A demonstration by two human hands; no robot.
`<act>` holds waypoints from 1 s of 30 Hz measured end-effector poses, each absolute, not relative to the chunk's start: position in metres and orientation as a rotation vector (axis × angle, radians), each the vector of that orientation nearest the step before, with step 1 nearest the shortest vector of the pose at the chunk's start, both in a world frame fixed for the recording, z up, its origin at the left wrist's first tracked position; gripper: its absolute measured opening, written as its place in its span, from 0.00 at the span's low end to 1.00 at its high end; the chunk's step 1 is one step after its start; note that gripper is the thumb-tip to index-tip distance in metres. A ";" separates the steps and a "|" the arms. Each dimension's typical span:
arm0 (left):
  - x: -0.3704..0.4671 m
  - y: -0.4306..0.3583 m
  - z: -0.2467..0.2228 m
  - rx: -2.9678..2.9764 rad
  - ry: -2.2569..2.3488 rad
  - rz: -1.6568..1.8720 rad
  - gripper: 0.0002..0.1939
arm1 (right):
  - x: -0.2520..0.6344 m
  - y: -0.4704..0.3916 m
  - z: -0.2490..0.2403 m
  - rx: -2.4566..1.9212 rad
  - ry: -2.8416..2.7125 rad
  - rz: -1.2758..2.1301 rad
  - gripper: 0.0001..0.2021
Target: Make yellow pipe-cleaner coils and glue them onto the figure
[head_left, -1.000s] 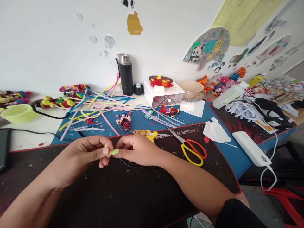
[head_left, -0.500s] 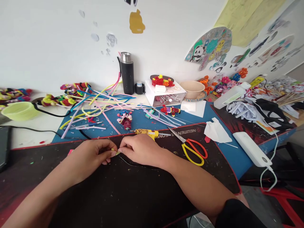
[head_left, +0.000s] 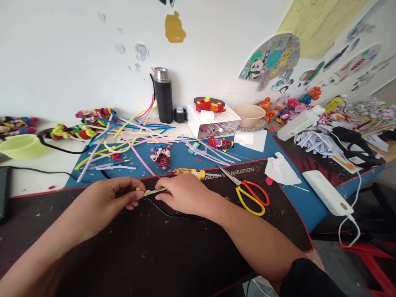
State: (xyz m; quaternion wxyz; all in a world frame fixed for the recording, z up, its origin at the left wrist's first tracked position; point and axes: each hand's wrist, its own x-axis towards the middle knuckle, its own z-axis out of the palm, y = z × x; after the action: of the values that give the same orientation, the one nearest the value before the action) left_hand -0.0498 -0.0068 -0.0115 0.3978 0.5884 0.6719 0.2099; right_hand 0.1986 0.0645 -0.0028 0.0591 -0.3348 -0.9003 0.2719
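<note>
A short length of yellow-green pipe cleaner (head_left: 152, 192) stretches between my two hands, just above the dark mat (head_left: 148, 251). My left hand (head_left: 113, 196) pinches one end between thumb and fingers. At the other end, my right hand (head_left: 184, 194) closes its fingertips on the strip; a dark bit shows beside them. Just behind my right hand lies a yellow glue gun (head_left: 199, 174), partly covered by it. A small doll of dark red and pink pipe cleaner (head_left: 162, 157) rests beyond my hands. Scissors (head_left: 247, 192) with red and yellow handles lie to the right.
Loose pipe cleaners (head_left: 133, 134) are heaped at the back left, near a black flask (head_left: 163, 97). Behind stand a white box (head_left: 198, 126) and a beige bowl (head_left: 247, 117). Crumpled tissue (head_left: 280, 170) and a white power bank (head_left: 328, 194) lie at right. A thin black cord (head_left: 176, 215) crosses the mat.
My hands have drawn apart, the left one moving left, so more of the yellow-green pipe cleaner shows between them. The view has shifted slightly.
</note>
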 end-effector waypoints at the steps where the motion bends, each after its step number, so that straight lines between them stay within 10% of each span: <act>1: -0.051 -0.007 -0.011 1.481 1.677 0.537 0.29 | 0.198 0.064 -0.003 -1.012 -2.760 0.796 0.10; 30: -0.012 0.004 0.004 1.046 1.627 0.965 0.30 | 0.194 0.053 -0.013 -0.871 -2.571 0.779 0.09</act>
State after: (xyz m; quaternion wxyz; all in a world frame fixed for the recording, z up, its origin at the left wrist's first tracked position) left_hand -0.0117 0.0045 0.0043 0.4705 0.4270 0.6642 0.3938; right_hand 0.1941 0.0529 -0.0129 0.1582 -0.3045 -0.8990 0.2723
